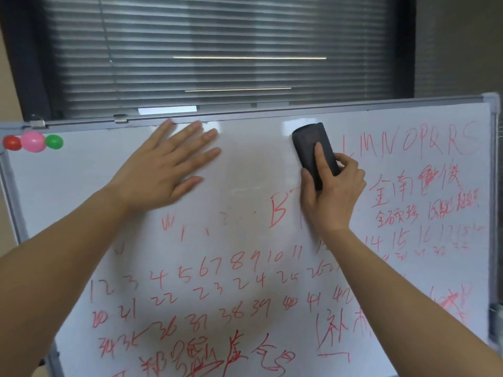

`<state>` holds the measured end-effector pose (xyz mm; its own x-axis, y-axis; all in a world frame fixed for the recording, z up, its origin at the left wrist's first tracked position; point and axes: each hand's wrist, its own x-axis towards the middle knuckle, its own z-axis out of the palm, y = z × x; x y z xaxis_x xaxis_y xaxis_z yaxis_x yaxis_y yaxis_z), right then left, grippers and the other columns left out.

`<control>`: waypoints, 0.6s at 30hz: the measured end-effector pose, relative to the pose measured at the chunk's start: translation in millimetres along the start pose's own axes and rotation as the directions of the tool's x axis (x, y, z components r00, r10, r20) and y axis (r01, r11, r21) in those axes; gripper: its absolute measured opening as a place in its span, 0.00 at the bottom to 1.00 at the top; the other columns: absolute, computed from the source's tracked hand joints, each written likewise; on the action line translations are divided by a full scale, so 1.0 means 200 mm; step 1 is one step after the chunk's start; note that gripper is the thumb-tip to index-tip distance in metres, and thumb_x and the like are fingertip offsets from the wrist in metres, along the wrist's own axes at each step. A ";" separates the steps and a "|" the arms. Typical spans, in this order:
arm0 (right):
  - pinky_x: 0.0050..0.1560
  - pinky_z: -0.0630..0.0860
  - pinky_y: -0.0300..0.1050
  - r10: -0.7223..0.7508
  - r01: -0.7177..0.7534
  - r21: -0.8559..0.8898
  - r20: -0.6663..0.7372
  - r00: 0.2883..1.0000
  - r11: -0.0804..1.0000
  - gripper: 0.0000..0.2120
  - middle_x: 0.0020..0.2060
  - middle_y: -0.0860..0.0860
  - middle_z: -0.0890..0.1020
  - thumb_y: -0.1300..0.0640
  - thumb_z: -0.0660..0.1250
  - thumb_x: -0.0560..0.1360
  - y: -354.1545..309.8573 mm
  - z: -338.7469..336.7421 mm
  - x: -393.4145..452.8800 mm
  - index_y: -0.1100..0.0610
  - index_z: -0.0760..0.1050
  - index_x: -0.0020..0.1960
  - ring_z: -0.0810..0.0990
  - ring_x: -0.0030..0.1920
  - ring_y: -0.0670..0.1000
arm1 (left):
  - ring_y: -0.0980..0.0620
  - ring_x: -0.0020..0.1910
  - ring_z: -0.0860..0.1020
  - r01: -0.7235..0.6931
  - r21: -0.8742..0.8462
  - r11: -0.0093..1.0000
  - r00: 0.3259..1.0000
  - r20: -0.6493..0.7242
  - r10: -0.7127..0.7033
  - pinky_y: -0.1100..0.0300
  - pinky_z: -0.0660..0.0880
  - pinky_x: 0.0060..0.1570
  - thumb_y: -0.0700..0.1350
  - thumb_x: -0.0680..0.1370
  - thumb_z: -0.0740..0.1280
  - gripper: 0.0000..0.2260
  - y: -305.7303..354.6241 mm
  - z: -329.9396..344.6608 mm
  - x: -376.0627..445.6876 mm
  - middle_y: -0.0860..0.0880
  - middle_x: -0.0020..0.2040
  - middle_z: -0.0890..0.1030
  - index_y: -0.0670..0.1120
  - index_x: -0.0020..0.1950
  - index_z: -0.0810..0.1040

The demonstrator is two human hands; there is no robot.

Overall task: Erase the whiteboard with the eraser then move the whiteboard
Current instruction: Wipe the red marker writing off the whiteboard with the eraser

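The whiteboard (81,191) fills most of the view, framed in grey metal. Red numbers, letters and characters cover its lower and right parts, while the upper left and upper middle are wiped white. My left hand (166,167) presses flat on the board near the top edge, fingers straight and spread. My right hand (333,191) grips the black eraser (313,151), forefinger laid along its back, and holds it against the board just left of the red letters at the upper right.
Three round magnets, red (11,143), pink (33,142) and green (54,142), stick to the board's top left corner. Two metal clips (120,118) sit on the top rail. Behind the board is a dark window with closed blinds (217,50).
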<state>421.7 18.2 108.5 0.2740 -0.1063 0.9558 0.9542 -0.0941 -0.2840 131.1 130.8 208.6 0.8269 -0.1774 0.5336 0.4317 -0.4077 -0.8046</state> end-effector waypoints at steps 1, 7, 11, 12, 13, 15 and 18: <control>0.50 0.66 0.52 0.047 -0.047 0.003 -0.009 0.999 0.999 0.22 0.58 0.61 0.73 0.50 0.66 0.77 0.00 0.00 0.00 0.49 0.71 0.70 0.71 0.50 0.60 | 0.42 0.78 0.54 -0.016 0.002 1.000 1.000 -0.006 0.016 0.41 0.48 0.76 0.54 0.84 0.47 0.25 0.02 0.00 0.05 0.44 0.79 0.56 0.46 0.79 0.58; 0.50 0.65 0.52 0.150 -0.150 -0.017 -0.021 0.988 0.988 0.23 0.58 0.62 0.74 0.50 0.66 0.76 0.00 0.00 0.02 0.49 0.71 0.70 0.72 0.50 0.61 | 0.44 0.78 0.55 -0.055 -0.005 0.998 0.998 0.005 0.055 0.42 0.51 0.75 0.54 0.84 0.44 0.24 0.11 0.04 0.27 0.46 0.78 0.58 0.46 0.78 0.58; 0.52 0.66 0.53 0.183 -0.183 -0.017 -0.029 0.983 0.983 0.23 0.58 0.61 0.74 0.49 0.66 0.76 -0.07 0.02 0.00 0.49 0.71 0.70 0.72 0.52 0.60 | 0.46 0.77 0.55 -0.074 -0.012 0.997 0.997 0.024 0.075 0.42 0.52 0.74 0.55 0.84 0.43 0.25 0.15 0.09 0.32 0.47 0.78 0.57 0.46 0.78 0.57; 0.52 0.66 0.53 0.172 -0.172 -0.013 -0.030 0.985 0.985 0.23 0.58 0.61 0.74 0.49 0.66 0.76 -0.10 0.02 -0.02 0.49 0.71 0.70 0.72 0.52 0.60 | 0.46 0.77 0.55 -0.067 -0.015 0.998 0.998 0.021 0.067 0.42 0.52 0.74 0.55 0.83 0.43 0.25 0.15 0.10 0.31 0.47 0.78 0.56 0.46 0.78 0.57; 0.52 0.65 0.52 0.141 -0.142 -0.008 -0.030 0.990 0.990 0.23 0.58 0.60 0.74 0.49 0.66 0.76 -0.12 0.03 -0.03 0.49 0.71 0.70 0.71 0.51 0.59 | 0.46 0.77 0.55 -0.061 -0.014 0.998 0.998 0.017 0.061 0.43 0.51 0.74 0.55 0.83 0.43 0.25 0.15 0.11 0.31 0.47 0.78 0.55 0.46 0.78 0.57; 0.51 0.64 0.50 0.040 -0.040 -0.020 -0.017 0.999 0.999 0.22 0.58 0.60 0.74 0.49 0.66 0.77 -0.15 0.05 -0.06 0.50 0.71 0.70 0.71 0.51 0.58 | 0.46 0.77 0.56 -0.069 -0.009 0.998 0.998 0.004 0.069 0.42 0.51 0.74 0.55 0.83 0.44 0.25 0.15 0.12 0.32 0.47 0.78 0.55 0.46 0.78 0.58; 0.49 0.63 0.50 -0.102 0.101 -0.051 -0.023 0.995 0.994 0.21 0.56 0.61 0.75 0.50 0.66 0.77 -0.16 0.06 -0.08 0.52 0.73 0.69 0.69 0.50 0.56 | 0.46 0.77 0.55 -0.078 -0.007 0.997 0.997 -0.008 0.078 0.43 0.51 0.74 0.54 0.83 0.45 0.26 0.16 0.12 0.33 0.47 0.78 0.55 0.45 0.78 0.59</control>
<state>388.0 35.4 103.0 0.1723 -0.1188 0.9779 0.9696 -0.1544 -0.1896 207.6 127.4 212.7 0.8553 -0.2160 0.4710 0.3630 -0.3991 -0.8420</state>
